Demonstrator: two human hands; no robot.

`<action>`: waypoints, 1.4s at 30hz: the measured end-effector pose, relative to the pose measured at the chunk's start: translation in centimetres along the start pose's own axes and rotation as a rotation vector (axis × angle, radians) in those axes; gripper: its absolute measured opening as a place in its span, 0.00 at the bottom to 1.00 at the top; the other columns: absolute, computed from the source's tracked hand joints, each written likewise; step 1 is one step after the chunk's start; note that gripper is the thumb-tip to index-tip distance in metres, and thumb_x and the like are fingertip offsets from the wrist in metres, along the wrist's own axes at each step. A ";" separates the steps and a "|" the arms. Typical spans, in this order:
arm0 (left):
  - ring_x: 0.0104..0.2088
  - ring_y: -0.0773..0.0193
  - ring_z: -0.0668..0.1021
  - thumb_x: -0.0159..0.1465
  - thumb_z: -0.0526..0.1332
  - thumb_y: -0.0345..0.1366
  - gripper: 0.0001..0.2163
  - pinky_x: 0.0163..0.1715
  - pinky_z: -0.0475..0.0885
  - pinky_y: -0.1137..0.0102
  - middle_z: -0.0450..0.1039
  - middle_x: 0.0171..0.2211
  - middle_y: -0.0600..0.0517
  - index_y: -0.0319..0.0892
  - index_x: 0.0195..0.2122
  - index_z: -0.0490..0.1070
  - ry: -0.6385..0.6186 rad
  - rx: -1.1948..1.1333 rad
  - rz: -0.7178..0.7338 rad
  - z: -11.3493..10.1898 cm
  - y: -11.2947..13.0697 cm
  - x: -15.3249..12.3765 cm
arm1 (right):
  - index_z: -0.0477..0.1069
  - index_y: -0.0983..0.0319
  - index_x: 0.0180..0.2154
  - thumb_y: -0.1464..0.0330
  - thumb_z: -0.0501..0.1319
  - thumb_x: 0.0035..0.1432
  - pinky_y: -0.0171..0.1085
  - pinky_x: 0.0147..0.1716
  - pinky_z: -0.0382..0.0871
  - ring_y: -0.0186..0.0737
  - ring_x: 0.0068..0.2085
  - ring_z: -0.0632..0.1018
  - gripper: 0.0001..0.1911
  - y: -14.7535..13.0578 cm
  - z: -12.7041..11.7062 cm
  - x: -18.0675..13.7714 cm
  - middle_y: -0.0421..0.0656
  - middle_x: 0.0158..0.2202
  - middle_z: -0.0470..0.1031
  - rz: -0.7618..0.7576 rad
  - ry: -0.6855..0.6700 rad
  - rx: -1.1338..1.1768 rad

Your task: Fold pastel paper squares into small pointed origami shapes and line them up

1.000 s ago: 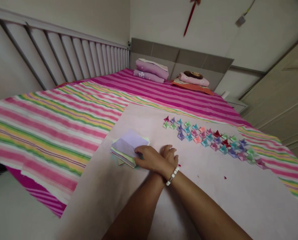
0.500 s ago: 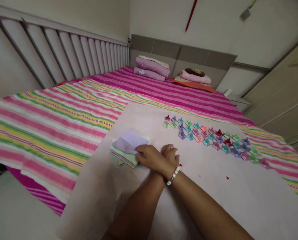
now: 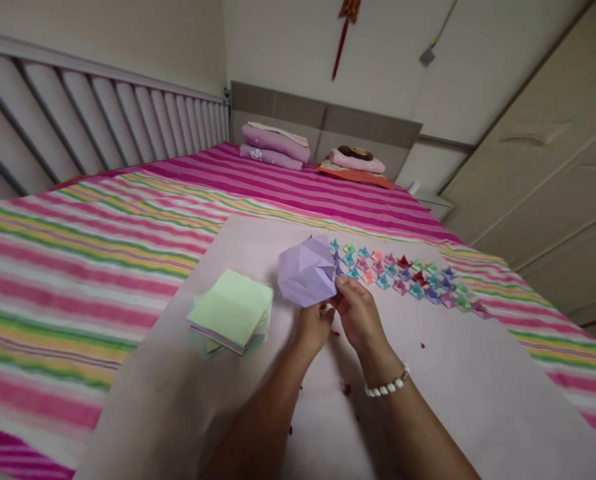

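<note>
A creased lilac paper sheet (image 3: pixel 305 272) is held up above the white board. Pinching its lower right edge is my right hand (image 3: pixel 361 310), which has a white bead bracelet (image 3: pixel 388 387) at the wrist. Just beneath the sheet's lower edge is my left hand (image 3: pixel 314 328), its fingers curled. Whether it grips the paper is hidden. Left of both hands lies a stack of square papers (image 3: pixel 233 307), pale green on top, its layers fanned unevenly.
Rows of small folded paper pieces (image 3: pixel 391 270) in several colours stand along the far right of the white board (image 3: pixel 458 400). Small dark red scraps (image 3: pixel 347 389) lie around my forearms. Striped cloth (image 3: pixel 78 280) surrounds the board, with folded bedding (image 3: pixel 275 141) at the headboard.
The lilac sheet has come off the stack and moved right in my right hand, uncovering pale green paper. My crossed arms have uncrossed, and the camera view has shifted right.
</note>
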State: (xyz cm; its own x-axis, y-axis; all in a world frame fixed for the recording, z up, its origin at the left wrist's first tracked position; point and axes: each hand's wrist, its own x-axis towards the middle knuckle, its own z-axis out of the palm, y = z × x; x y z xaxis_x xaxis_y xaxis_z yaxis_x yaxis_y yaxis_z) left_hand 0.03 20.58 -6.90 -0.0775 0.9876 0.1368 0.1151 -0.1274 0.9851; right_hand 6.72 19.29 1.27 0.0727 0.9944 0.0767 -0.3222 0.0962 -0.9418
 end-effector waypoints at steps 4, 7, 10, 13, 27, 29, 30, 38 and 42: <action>0.37 0.59 0.78 0.51 0.65 0.31 0.13 0.39 0.73 0.66 0.78 0.34 0.47 0.38 0.38 0.74 -0.030 -0.438 -0.276 -0.2 0.2 -0.1 | 0.71 0.61 0.25 0.65 0.69 0.44 0.34 0.31 0.70 0.34 0.29 0.73 0.09 -0.8 -4.2 -0.5 0.37 0.27 0.73 -0.022 0.149 0.220; 0.32 0.63 0.78 0.56 0.62 0.38 0.10 0.35 0.73 0.68 0.78 0.32 0.47 0.37 0.36 0.72 -0.073 -0.550 -0.365 -0.7 0.5 0.1 | 0.71 0.62 0.25 0.67 0.70 0.43 0.32 0.29 0.70 0.32 0.29 0.73 0.09 -0.6 -6.7 -0.7 0.36 0.27 0.73 -0.048 0.209 0.297; 0.30 0.66 0.78 0.62 0.55 0.48 0.17 0.31 0.72 0.71 0.77 0.33 0.44 0.37 0.37 0.71 -0.180 -0.783 -0.495 -1.2 1.1 0.1 | 0.70 0.62 0.23 0.66 0.70 0.44 0.29 0.24 0.67 0.30 0.25 0.70 0.10 0.3 -8.3 -0.6 0.34 0.23 0.69 -0.066 0.195 0.328; 0.33 0.64 0.78 0.62 0.58 0.49 0.17 0.33 0.72 0.70 0.77 0.36 0.45 0.39 0.40 0.71 -0.308 -1.030 -0.579 -1.5 1.8 -0.2 | 0.69 0.62 0.21 0.65 0.71 0.44 0.28 0.22 0.64 0.29 0.24 0.69 0.12 1.5 -9.0 -0.5 0.33 0.20 0.66 -0.056 0.167 0.317; 0.32 0.69 0.78 0.53 0.62 0.24 0.05 0.37 0.72 0.71 0.75 0.28 0.55 0.40 0.25 0.67 -0.027 -1.163 -0.410 -1.5 1.9 0.1 | 0.79 0.59 0.32 0.62 0.71 0.43 0.34 0.29 0.64 0.35 0.29 0.71 0.12 2.6 -8.4 -1.4 0.40 0.28 0.76 0.004 0.087 0.110; 0.32 0.68 0.77 0.52 0.61 0.24 0.05 0.37 0.72 0.71 0.75 0.27 0.55 0.39 0.24 0.68 -0.030 -1.146 -0.377 -1.5 1.9 0.0 | 0.78 0.60 0.31 0.63 0.70 0.44 0.32 0.23 0.59 0.31 0.22 0.65 0.11 2.6 -8.5 -1.5 0.36 0.20 0.70 -0.009 0.093 0.039; 0.33 0.68 0.77 0.52 0.60 0.24 0.04 0.38 0.71 0.71 0.75 0.27 0.54 0.40 0.24 0.68 -0.033 -1.138 -0.360 -1.4 1.9 0.0 | 0.78 0.60 0.31 0.63 0.70 0.44 0.32 0.21 0.57 0.30 0.20 0.62 0.11 2.6 -8.4 -1.5 0.34 0.17 0.67 -0.005 0.082 0.027; 0.55 0.55 0.71 0.46 0.63 0.23 0.20 0.58 0.60 0.57 0.73 0.49 0.48 0.43 0.42 0.72 -0.074 -1.093 -0.338 -0.9 1.9 -0.4 | 0.78 0.57 0.38 0.68 0.64 0.50 0.43 0.47 0.66 0.44 0.44 0.75 0.11 2.9 -8.2 -1.7 0.42 0.43 0.77 -0.150 -0.018 -0.066; 0.62 0.50 0.64 0.46 0.67 0.26 0.23 0.62 0.56 0.54 0.69 0.55 0.46 0.44 0.45 0.71 -0.088 -1.097 -0.302 -1.1 2.1 -0.9 | 0.78 0.57 0.37 0.69 0.62 0.52 0.45 0.50 0.65 0.47 0.50 0.73 0.09 2.8 -8.1 -2.0 0.45 0.51 0.72 -0.270 -0.056 -0.224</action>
State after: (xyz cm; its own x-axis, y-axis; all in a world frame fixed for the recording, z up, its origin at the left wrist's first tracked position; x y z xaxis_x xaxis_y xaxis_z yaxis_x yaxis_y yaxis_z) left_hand -0.72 19.29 -4.81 0.1192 0.9891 -0.0862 -0.8273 0.1470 0.5422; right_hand 13.26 17.23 -4.19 0.0732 0.9358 0.3448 -0.0832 0.3502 -0.9330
